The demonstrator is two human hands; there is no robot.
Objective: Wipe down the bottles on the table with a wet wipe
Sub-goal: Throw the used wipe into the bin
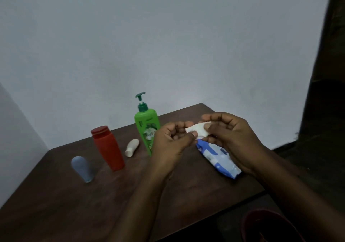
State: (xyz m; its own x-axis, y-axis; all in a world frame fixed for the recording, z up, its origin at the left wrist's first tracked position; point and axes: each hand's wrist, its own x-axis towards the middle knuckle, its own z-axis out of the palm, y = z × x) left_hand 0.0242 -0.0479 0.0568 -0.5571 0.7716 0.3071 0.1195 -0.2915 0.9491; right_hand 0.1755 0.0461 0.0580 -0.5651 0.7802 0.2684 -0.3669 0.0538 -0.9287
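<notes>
A small folded white wet wipe (pixel 198 130) is pinched between my left hand (pixel 172 144) and my right hand (pixel 231 139), above the table. Both hands grip it with thumb and fingers. A green pump bottle (pixel 146 127) stands just behind my left hand, partly hidden by it. Left of it a small cream bottle (pixel 132 147) lies on its side. A red bottle (pixel 108 148) stands further left, and a grey-blue bottle (pixel 82 168) stands at the far left.
A blue and white wipes packet (pixel 217 157) lies flat under my right hand. The dark wooden table (pixel 74 204) meets a pale wall at the back. A dark red object (pixel 268 226) sits below the table's right edge.
</notes>
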